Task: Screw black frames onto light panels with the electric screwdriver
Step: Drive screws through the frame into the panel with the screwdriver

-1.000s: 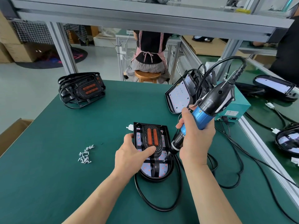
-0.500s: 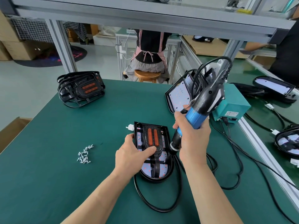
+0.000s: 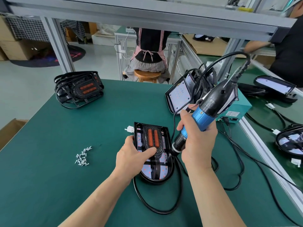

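Green surface [image 3: 49,185], read left to right from the worked light panel.

- 10 o'clock, far corner: stack of finished panels [image 3: 78,89], frames up, orange strips showing, cords bundled around them.
- 9 o'clock, well apart: loose pile of small silver screws [image 3: 82,157].
- Left hand [image 3: 131,158]: fingers curled over the left edge of the light panel [image 3: 148,172], thumb pressed flat on the black frame [image 3: 159,150] just below its two orange strips. It grips and steadies the part.
- Light panel lies flat at centre, rounded end toward the person. The black frame sits on top of it. White LED board with red dots shows through the frame openings.
- White plug [image 3: 129,129] just beside the panel's far-left corner.
- Black cord [image 3: 147,205] loops around the panel's near end.
- Right hand [image 3: 198,143]: wrapped around the blue body of the electric screwdriver [image 3: 206,113]. The tool is tilted, its top leaning toward 1 o'clock, with the bit down at the frame's right edge. The bit tip is too small to make out.
- 1 o'clock: bare panels [image 3: 179,97] leaning upright, LED faces outward.
- 2 o'clock: teal box [image 3: 237,110], cords running from it.
- 3 o'clock, neighbouring bench: more panels [image 3: 275,86].
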